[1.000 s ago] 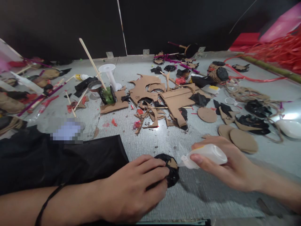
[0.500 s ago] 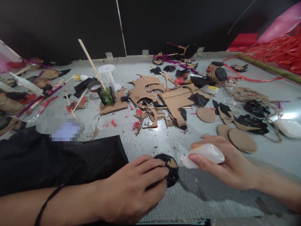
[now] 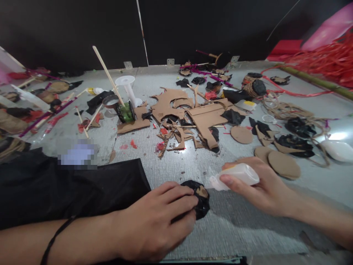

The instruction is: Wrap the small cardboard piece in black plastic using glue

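Observation:
My left hand (image 3: 162,217) presses its curled fingers on a cardboard disc wrapped in black plastic (image 3: 202,206), holding it against the table. A patch of bare brown cardboard with a darker spot shows at the disc's middle. In my right hand (image 3: 264,187) is a small white squeeze bottle, apparently glue (image 3: 242,173), gripped between thumb and fingers. It lies tilted nearly level, its nozzle pointing left, just beside the disc's right edge. Black plastic sheeting (image 3: 110,184) is spread left of the disc, behind my left forearm.
Cut cardboard scraps (image 3: 173,105) litter the table's middle. Round cardboard discs (image 3: 284,164) lie beyond my right hand. A white spool (image 3: 128,88) and a green roll with a stick in it (image 3: 126,112) stand at the back left. Red plastic strips (image 3: 331,59) are heaped at the far right.
My right hand has raised the bottle slightly and drawn its nozzle up from the disc's edge. A darker spot now shows on the bare cardboard. My left hand has stayed in place.

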`<state>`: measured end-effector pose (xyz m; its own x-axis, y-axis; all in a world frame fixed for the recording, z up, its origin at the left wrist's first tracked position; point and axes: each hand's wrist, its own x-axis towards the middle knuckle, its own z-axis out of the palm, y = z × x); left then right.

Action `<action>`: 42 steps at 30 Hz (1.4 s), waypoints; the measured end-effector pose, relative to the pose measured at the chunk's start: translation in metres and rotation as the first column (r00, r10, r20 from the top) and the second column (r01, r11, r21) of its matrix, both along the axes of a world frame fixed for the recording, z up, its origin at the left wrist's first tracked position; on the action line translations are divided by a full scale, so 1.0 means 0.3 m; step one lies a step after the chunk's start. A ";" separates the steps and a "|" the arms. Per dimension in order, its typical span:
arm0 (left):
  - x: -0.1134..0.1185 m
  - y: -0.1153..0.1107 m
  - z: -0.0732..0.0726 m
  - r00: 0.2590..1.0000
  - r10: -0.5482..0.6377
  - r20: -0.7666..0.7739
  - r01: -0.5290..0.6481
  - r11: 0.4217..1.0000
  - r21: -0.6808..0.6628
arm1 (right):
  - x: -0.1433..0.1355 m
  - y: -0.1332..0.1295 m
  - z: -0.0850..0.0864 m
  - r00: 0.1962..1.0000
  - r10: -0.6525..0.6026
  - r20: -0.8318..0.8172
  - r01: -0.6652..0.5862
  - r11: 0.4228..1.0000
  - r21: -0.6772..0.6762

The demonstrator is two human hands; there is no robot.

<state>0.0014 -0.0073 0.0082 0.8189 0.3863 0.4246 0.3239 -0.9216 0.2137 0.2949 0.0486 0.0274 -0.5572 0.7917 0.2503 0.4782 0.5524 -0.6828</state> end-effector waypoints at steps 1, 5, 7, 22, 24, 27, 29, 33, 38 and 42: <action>0.000 0.000 0.000 1.000 0.000 0.000 0.000 1.000 0.000 | -0.002 0.001 -0.001 1.000 0.008 -0.007 -0.008 1.000 0.007; -0.002 0.000 0.001 1.000 0.003 -0.006 -0.003 1.000 0.008 | -0.011 0.004 0.000 0.999 0.035 -0.034 -0.034 0.999 0.027; -0.002 0.001 0.002 1.000 0.000 -0.014 0.001 1.000 0.012 | -0.013 0.003 0.000 0.998 0.046 -0.043 -0.045 0.998 0.032; -0.001 -0.002 0.000 1.000 0.005 -0.016 -0.005 1.000 0.010 | -0.007 -0.001 0.003 0.998 0.064 -0.027 -0.063 0.997 0.040; -0.001 0.000 0.003 1.000 0.004 -0.017 -0.004 1.000 0.013 | -0.006 0.001 0.008 0.996 0.085 -0.017 -0.084 0.994 0.064; -0.001 0.002 0.006 1.000 -0.007 -0.024 0.008 1.000 0.019 | -0.003 0.005 0.014 0.995 0.104 0.007 -0.104 0.990 0.099; -0.002 0.001 0.005 1.000 -0.007 -0.025 0.008 1.000 0.022 | -0.001 0.006 0.015 0.995 0.096 0.013 -0.097 0.990 0.099; -0.003 -0.002 0.001 1.000 0.004 -0.022 -0.003 1.000 0.017 | -0.002 0.001 0.013 0.997 0.080 -0.019 -0.079 0.995 0.055; -0.002 -0.003 -0.002 1.000 0.002 -0.009 -0.002 1.000 0.018 | -0.014 -0.004 0.006 0.999 0.017 -0.034 -0.018 0.999 -0.030; 0.000 -0.001 0.002 1.000 0.007 -0.017 -0.007 1.000 0.016 | -0.019 -0.001 -0.001 0.998 0.022 -0.058 -0.024 0.999 -0.029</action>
<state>0.0014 -0.0077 0.0088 0.8235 0.3851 0.4166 0.3337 -0.9227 0.1932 0.2892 0.0483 0.0272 -0.5606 0.7864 0.2594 0.4250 0.5420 -0.7250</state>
